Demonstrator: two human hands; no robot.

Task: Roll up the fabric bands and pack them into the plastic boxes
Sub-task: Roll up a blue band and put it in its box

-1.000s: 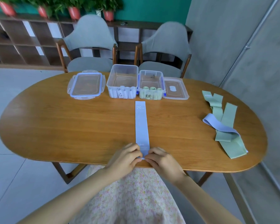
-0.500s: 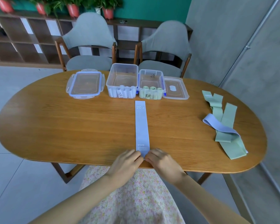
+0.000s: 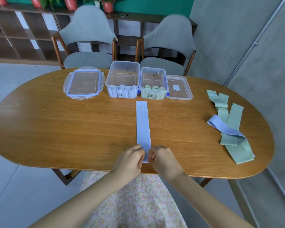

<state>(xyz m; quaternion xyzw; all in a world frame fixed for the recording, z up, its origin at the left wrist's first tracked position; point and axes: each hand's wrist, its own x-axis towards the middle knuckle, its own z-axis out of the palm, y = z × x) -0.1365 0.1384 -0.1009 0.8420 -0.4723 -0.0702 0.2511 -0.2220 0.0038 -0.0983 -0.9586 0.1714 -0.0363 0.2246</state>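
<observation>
A pale blue fabric band [image 3: 143, 124] marked "20 LB" lies flat and straight on the wooden table [image 3: 56, 125], running from the boxes toward me. My left hand [image 3: 130, 159] and my right hand [image 3: 162, 158] pinch its near end from either side, fingers curled round the start of a roll. Two clear plastic boxes stand at the far side: the left box [image 3: 123, 79] holds several white rolls, the right box [image 3: 153, 83] holds green rolls.
Two box lids lie flat, one [image 3: 84, 83] left of the boxes, one [image 3: 178, 88] right of them. A loose pile of green bands [image 3: 229, 122] with one blue band [image 3: 224, 127] sits at the table's right. Two grey chairs [image 3: 87, 45] stand behind.
Both hands have curled tighter over the band's near end and shifted slightly away from the table edge. The band's near end has begun to fold over.
</observation>
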